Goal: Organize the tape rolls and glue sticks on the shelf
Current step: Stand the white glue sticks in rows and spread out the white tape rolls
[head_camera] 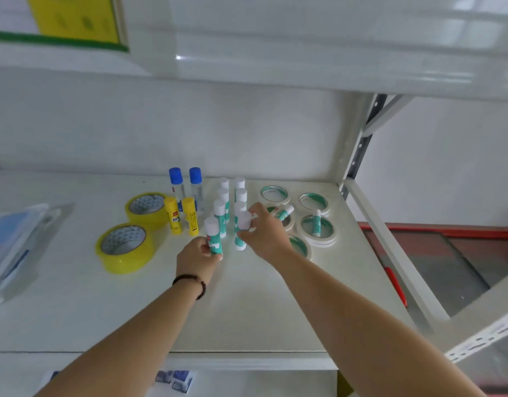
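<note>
On the shelf [247,310], both hands' fingers [204,249] each close round an upright glue stick [213,237]

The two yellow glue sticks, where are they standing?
The yellow glue sticks stand left of centre, between the yellow tape rolls and the white-capped sticks.

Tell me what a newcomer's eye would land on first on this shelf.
First, the two hands mid-shelf: the left hand and the right hand each grip an upright white-and-teal glue stick at the front of two rows of them. Next, the two yellow tape rolls to the left. Then the white tape rolls to the right, one with a glue stick standing inside it.
</note>
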